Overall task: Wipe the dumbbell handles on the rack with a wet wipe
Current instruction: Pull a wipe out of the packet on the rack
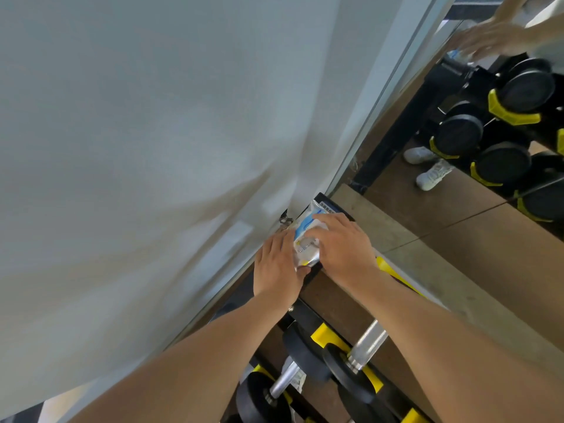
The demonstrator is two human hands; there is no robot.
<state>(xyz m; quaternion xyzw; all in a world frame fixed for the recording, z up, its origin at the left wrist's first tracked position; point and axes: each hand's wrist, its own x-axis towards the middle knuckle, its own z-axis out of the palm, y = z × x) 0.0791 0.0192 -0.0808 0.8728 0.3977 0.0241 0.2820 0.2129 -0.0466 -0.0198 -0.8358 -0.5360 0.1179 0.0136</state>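
A white and blue wet wipe pack (306, 239) lies on the black top end of the dumbbell rack (331, 207). My left hand (276, 270) holds the pack's left side, thumb under its near end. My right hand (343, 247) lies over the pack's right side, fingertips on its top face. Below my arms, black dumbbells with silver handles (367, 340) (285, 380) sit in yellow cradles (328, 335) on the rack.
A white curtain (137, 148) hangs close on the left, touching the rack's end. A wall mirror (476, 141) on the right reflects the rack, dumbbells, my hands and white shoes. Brown wooden floor shows under the rack.
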